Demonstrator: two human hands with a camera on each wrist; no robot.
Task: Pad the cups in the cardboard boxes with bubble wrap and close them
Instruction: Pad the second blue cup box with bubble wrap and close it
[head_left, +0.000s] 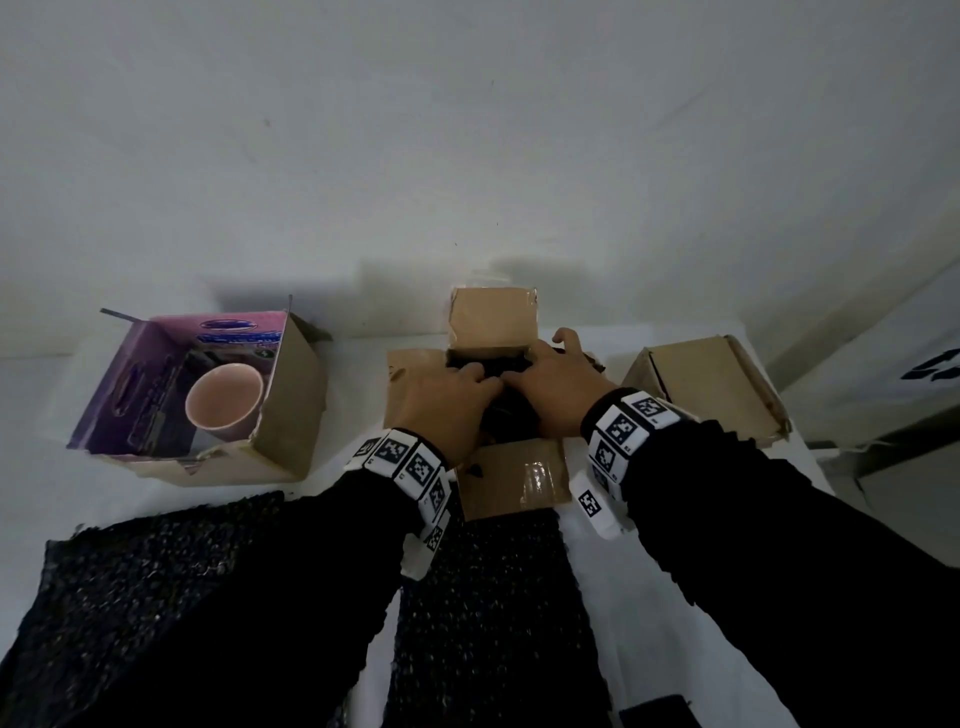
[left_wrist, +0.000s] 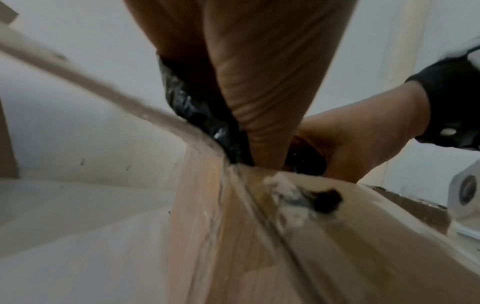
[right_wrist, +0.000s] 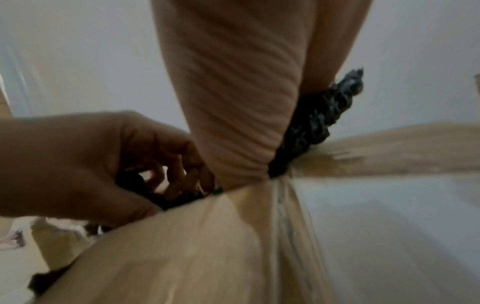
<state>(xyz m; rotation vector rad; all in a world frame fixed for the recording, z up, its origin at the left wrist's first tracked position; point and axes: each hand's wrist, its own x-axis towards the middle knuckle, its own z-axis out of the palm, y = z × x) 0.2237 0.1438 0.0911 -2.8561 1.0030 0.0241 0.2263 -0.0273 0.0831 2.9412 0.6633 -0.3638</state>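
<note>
An open cardboard box (head_left: 491, 317) stands mid-table with its flaps spread. Black bubble wrap (head_left: 488, 364) fills its opening and hides any cup inside. My left hand (head_left: 467, 389) and right hand (head_left: 540, 382) meet over that opening, fingers curled down into the wrap. In the left wrist view the wrap (left_wrist: 202, 107) bunches beside my palm at the box corner, and the right hand (left_wrist: 363, 139) curls over more of it. In the right wrist view the left hand's fingers (right_wrist: 176, 168) dig into the wrap (right_wrist: 319, 123). A pink cup (head_left: 223, 402) sits unpadded in an open purple-lined box (head_left: 291, 395) at the left.
A third cardboard box (head_left: 711, 389) with its lid down stands to the right. Two loose black bubble-wrap sheets (head_left: 145, 597) (head_left: 493, 597) lie near the front edge under my forearms. The white wall is close behind the boxes. A small dark object (head_left: 654, 712) lies at the bottom edge.
</note>
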